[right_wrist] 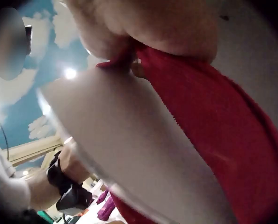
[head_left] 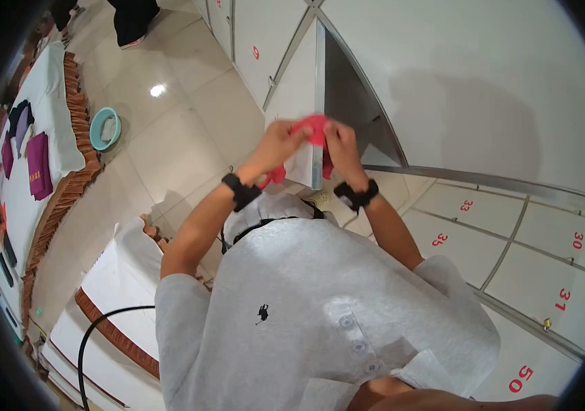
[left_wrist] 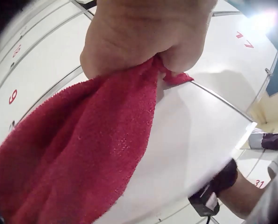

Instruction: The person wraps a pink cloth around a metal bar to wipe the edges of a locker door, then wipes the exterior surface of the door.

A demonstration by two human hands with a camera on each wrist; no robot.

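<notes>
1 red, nubby cloth [left_wrist: 92,144] hangs in folds.

To my left, the glossy tiled floor [head_left: 190,79] carries a turquoise basin [head_left: 93,131] and two white-covered beds [head_left: 118,270]. The bed farther from me [head_left: 51,103], fitted with a brown ruffled skirt [head_left: 73,89], supports a folded, yellow-lettered purple cloth [head_left: 40,179], adjacent to black fabric [head_left: 16,115] and lavender fabric [head_left: 25,123].

Left hand [head_left: 283,144], right hand [head_left: 344,149], both curled
</notes>
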